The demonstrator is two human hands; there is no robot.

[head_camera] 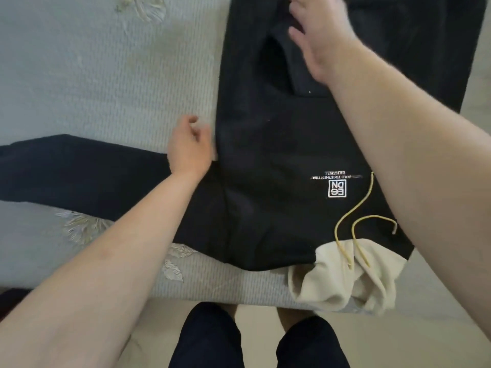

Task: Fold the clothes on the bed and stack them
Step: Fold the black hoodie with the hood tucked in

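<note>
Our right hand (318,41) lies flat on the black hoodie (265,155), grip spread; left hand (190,144) rests loosely curled at its edge.

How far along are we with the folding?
Done: black hoodie lies spread on the bed. In hand: right hand is open over its far part; left hand sits at its side edge. Left: one sleeve sticks out unfolded; no stack visible.

Edges and blur
Hoodie (265,155) and right hand (322,35) cut by top edge; sleeve (79,171) runs off left; cord (353,208) top under right forearm (403,168); left hand (190,147) blurred, grip unclear; print (328,177) half legible.
</note>
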